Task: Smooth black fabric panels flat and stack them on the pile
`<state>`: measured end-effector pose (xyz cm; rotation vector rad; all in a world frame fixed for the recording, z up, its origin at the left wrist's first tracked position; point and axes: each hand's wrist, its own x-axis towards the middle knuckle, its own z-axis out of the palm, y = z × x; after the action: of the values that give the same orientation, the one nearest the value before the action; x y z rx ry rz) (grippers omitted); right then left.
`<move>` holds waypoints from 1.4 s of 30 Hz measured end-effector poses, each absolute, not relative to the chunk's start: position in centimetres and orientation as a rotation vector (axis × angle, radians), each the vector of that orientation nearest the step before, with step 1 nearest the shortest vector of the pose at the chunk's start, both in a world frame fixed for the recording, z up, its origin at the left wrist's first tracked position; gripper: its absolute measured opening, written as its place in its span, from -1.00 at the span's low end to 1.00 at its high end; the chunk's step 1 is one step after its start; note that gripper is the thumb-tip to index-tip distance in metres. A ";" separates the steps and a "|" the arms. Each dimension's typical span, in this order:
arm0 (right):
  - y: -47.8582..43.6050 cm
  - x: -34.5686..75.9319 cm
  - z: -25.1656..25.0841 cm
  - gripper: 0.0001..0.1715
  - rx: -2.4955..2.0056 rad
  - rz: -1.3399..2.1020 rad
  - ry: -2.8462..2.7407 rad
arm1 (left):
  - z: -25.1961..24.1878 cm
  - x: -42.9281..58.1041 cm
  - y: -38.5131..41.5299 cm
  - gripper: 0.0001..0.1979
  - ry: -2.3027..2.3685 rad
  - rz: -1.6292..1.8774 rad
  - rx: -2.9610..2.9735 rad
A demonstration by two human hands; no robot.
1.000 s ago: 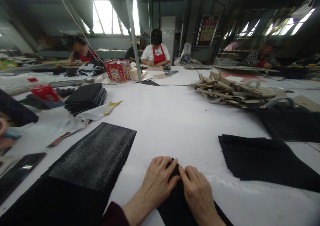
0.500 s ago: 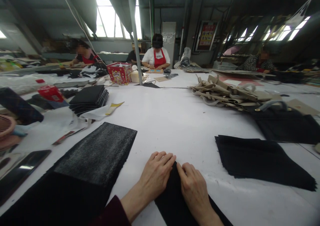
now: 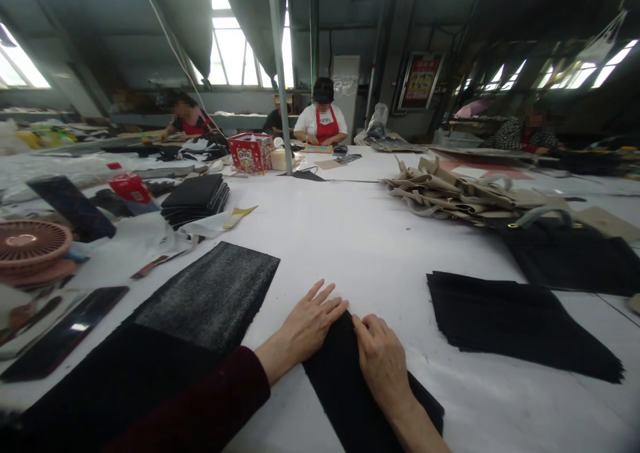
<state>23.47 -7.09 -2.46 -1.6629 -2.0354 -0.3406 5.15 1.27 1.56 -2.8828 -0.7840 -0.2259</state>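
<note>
A folded piece of black fabric (image 3: 340, 379) lies on the white table between my hands, its narrow end pointing away from me. At that end's left edge rests my left hand (image 3: 311, 319), open, with fingers stretched out and spread. My right hand (image 3: 380, 353) is closed, thumb and curled fingers on the right edge near the tip. To the left lies a long black fabric stack (image 3: 200, 299) with a greyish, speckled far part. A separate pile of black fabric pieces (image 3: 520, 323) is on the right.
Folded black pieces (image 3: 195, 196), a pink fan (image 3: 35, 246) and a phone (image 3: 65, 333) are on the left. Beige bags (image 3: 450, 189) are heaped at the right, beside a black bag (image 3: 575, 259). A pole (image 3: 281, 73) rises at the back; a co-worker in a red apron (image 3: 327, 126) sits beyond.
My left hand's fingers have spread and lifted somewhat from the fabric. My right hand has shifted slightly left and stays on the edge. The view has turned a little left.
</note>
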 end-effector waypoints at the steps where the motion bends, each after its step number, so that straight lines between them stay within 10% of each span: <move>1: -7.3 23.6 -2.5 -0.65 -1.655 -0.344 -2.029 | 1.5 5.2 1.2 -0.52 -0.786 -0.224 -2.891; 15: -7.8 24.1 -2.4 -0.66 -1.626 -0.306 -2.014 | 1.8 4.9 0.2 -0.63 -1.399 -0.884 -2.889; 42: -8.0 24.1 -2.7 -0.64 -1.615 -0.356 -2.038 | -0.4 4.8 -0.1 -0.87 -1.442 -0.943 -2.884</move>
<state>24.11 -7.99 -2.70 -1.6149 -2.0382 -0.3558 4.76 -0.07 -0.45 -2.8841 -1.4418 -0.9427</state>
